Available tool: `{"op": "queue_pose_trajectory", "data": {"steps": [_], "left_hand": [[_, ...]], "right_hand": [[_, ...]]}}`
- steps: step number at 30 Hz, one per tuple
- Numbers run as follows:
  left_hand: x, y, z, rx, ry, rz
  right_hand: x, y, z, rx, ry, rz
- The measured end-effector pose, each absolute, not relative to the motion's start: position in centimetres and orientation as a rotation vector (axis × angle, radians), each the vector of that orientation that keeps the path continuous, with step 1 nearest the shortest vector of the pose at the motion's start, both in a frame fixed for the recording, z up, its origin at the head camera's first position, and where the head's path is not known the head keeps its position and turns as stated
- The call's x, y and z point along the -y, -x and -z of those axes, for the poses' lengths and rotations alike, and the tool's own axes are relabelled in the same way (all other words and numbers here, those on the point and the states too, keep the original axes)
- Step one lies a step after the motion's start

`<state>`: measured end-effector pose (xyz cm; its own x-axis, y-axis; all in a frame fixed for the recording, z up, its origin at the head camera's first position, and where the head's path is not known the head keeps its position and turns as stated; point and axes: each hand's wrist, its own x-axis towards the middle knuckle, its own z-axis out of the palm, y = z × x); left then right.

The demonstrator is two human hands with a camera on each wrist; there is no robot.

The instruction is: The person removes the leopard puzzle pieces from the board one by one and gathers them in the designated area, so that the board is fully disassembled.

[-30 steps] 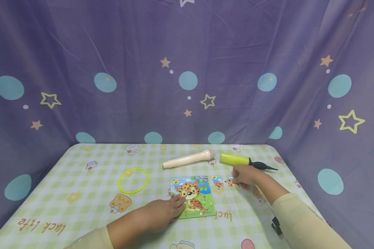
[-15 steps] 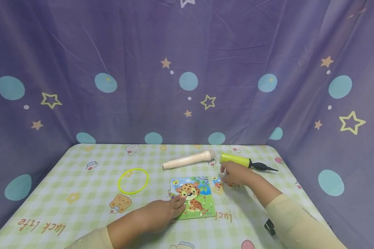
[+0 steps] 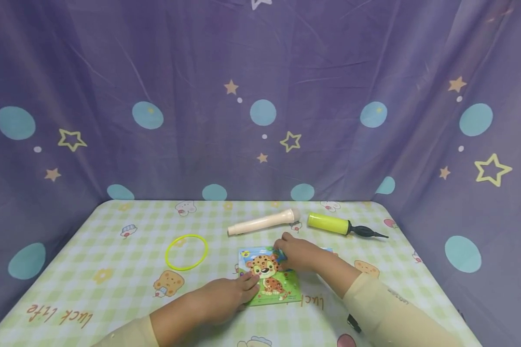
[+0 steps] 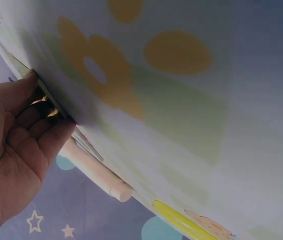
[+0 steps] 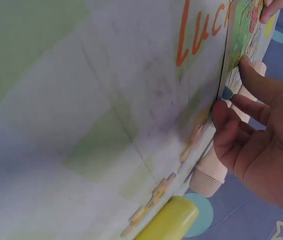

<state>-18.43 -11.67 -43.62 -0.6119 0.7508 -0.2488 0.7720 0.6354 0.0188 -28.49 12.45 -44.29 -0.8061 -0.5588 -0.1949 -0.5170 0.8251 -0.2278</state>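
A square jigsaw puzzle [image 3: 267,284] with a cartoon leopard lies flat on the checked tablecloth. My left hand [image 3: 223,300] rests on its left side, fingers laid over the picture; the left wrist view shows thumb and fingertips spread along its edge. At the puzzle's upper right corner is my right hand [image 3: 301,255]. In the right wrist view its thumb touches the picture, and the other fingertips sit apart from the thumb near a blue patch at the edge. Loose puzzle pieces [image 5: 150,204] lie on the cloth right of the puzzle, mostly hidden by the right hand in the head view.
Behind the puzzle lies a pale toy microphone [image 3: 260,223]. A yellow hand pump [image 3: 329,223] with a black nozzle is at the back right. On the left lies a thin yellow ring [image 3: 168,262]. A purple curtain [image 3: 191,154] stands behind the table.
My right hand has moved left from the loose pieces to the puzzle's upper right corner. My left hand has stayed on the puzzle's left side.
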Motion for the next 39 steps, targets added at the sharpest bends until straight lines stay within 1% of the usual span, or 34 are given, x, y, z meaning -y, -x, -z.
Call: {"op": "queue_pose_trajectory", "data": {"steps": [6,15,21,39], "left_hand": [[11.5,18.6,43.5,-2.653,-1.244,0.145],[11.5,19.7,43.0,-2.583,-1.097,0.031],[11.0,19.7,42.5,-2.573,-1.088,0.047],[10.7,19.9,42.5,-2.585,-1.096,0.091]], "right_hand": [[-12.2,28.7,44.2,-2.746,0.846,0.258],[-11.7,29.6,44.1,-2.657,0.706,0.338],[-11.7,29.9,43.9,-2.62,0.656,0.363],[-12.1,29.8,44.0,-2.632,0.692,0.443]]}}
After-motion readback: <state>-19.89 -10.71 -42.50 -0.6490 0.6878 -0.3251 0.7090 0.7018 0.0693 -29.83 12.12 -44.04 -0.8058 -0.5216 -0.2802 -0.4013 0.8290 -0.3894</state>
